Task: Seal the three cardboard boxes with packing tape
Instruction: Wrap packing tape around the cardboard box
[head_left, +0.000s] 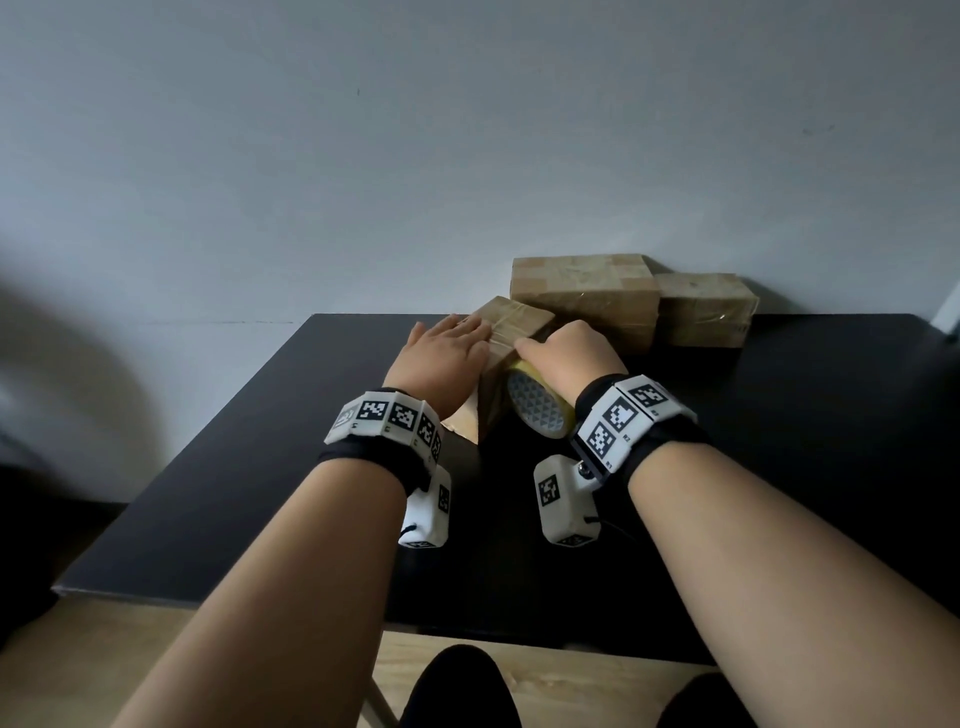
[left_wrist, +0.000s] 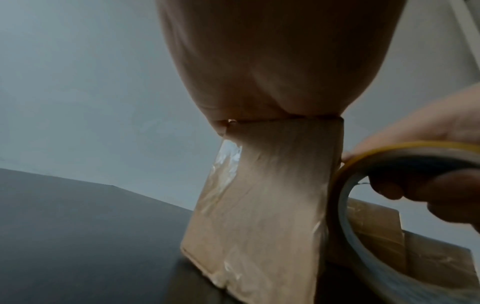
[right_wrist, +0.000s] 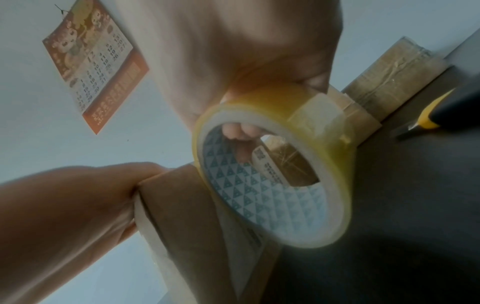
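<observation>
Left hand (head_left: 448, 358): lies flat with straight fingers on the top of the near box, pressing it down; it grasps nothing.
Near box (head_left: 511, 325): stands on the black table (head_left: 234, 467) near the middle, turned at an angle; glossy tape already shows on its top and down its near sides, and a strip runs from the roll onto it, so this one looks mid-seal.
Right hand (head_left: 569, 353): fingers curled through the core of the tape roll, gripping it, thumb on the outer face.
Tape roll (head_left: 537, 410): yellowish, held against the right side of the near box.
Middle box (head_left: 582, 291): far side, against the wall, with shiny tape across its top; it looks sealed.
Right box (head_left: 706, 309): touching the middle box, with tape along its seam; it looks sealed too.
Knife (right_wrist: 439, 115): yellow and black, on the table at the right, untouched.
Progress: probably two of three done; what remains is finishing this strip, cutting it and smoothing it down.
</observation>
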